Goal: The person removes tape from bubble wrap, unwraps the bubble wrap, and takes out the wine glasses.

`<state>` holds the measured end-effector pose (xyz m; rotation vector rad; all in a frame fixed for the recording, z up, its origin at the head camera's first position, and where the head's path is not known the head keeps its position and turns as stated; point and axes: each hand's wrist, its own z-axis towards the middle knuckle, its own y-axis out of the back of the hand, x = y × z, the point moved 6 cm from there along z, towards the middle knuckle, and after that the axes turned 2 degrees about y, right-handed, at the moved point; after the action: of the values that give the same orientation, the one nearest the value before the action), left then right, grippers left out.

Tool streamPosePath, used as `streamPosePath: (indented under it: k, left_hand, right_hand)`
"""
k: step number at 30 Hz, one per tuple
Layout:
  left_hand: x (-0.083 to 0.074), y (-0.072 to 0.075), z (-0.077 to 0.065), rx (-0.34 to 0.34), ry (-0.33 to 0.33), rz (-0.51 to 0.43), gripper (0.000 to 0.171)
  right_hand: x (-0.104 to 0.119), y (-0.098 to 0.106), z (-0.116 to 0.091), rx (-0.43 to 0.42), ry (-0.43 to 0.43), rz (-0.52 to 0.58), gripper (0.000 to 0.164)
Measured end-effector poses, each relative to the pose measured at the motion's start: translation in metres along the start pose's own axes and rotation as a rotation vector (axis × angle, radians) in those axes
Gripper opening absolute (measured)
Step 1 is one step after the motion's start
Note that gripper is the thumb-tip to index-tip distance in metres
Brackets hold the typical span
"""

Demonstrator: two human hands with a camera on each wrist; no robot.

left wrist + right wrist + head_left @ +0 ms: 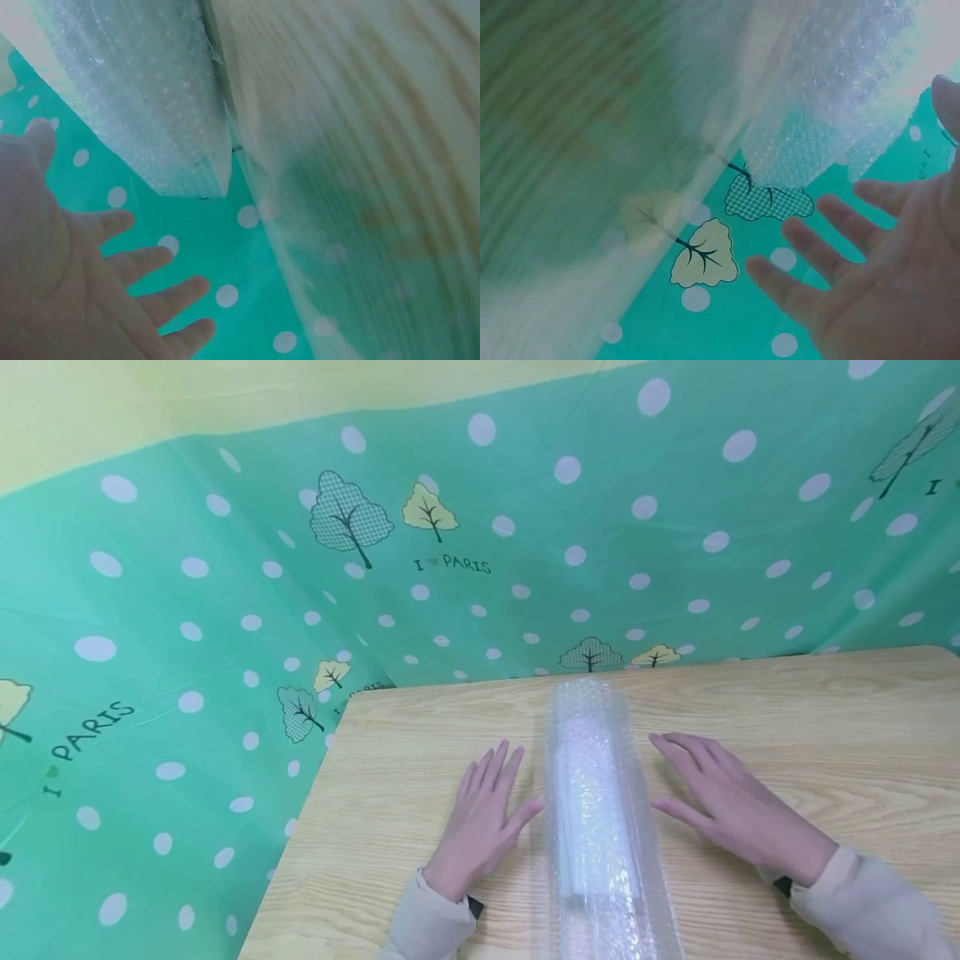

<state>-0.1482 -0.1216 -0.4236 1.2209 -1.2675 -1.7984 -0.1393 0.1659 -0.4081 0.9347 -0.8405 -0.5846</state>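
The left hand (pixel 483 827) has its fingers (pixel 176 300) spread and nearly straight, with the thumb held out to the side; it has hold of nothing, and its thumb tip comes just beside the bubble wrap (pixel 592 793); the right hand (pixel 738 810) has its fingers (pixel 787 289) extended and slightly bent, with gaps between them in the right wrist view; it too grips nothing, though its thumb tip sits so near the wrap's edge that contact cannot be told.

There are two hands, one on each side of one long bundle of clear bubble wrap; the bundle lies lengthwise on one wood-grained desk (pixel 795 710), its far end by the desk's far edge and its near end running out of the bottom of the head view; one pale inner piece shows through the film, too blurred by glare to identify.

Two light sleeves (pixel 870 893) cover the forearms; behind the desk hangs one green cloth (pixel 225 535) printed with white dots and trees.
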Motion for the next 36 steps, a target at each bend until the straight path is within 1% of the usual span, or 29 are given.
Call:
streamPosePath:
  k: [4,7,12,21,25,28,36]
  left_hand:
    - [-0.001,0.000,0.000,0.017,0.017,-0.041,0.073]
    - [-0.003,0.002,-0.001,0.015,0.014,-0.073,0.072]
    - [-0.005,0.004,-0.002,0.013,0.013,-0.138,0.070]
    - [-0.010,0.003,-0.003,0.036,0.037,-0.224,0.069]
    - [-0.012,0.003,-0.004,0.038,0.034,-0.241,0.068]
    - [-0.015,0.003,-0.005,0.051,0.034,-0.254,0.068]
    - [-0.019,-0.001,-0.007,0.113,0.060,-0.278,0.075]
  right_hand:
    - [0.004,-0.001,0.004,-0.009,0.028,-0.009,0.074]
    - [0.008,-0.002,0.008,-0.015,0.049,-0.017,0.071]
    - [0.013,-0.004,0.012,-0.024,0.060,-0.018,0.067]
    - [0.021,-0.006,0.017,-0.027,0.076,0.025,0.060]
    - [0.023,-0.007,0.019,-0.025,0.089,0.020,0.056]
    - [0.022,-0.007,0.019,-0.019,0.088,0.023,0.054]
    - [0.022,-0.012,0.021,0.008,0.084,0.066,0.052]
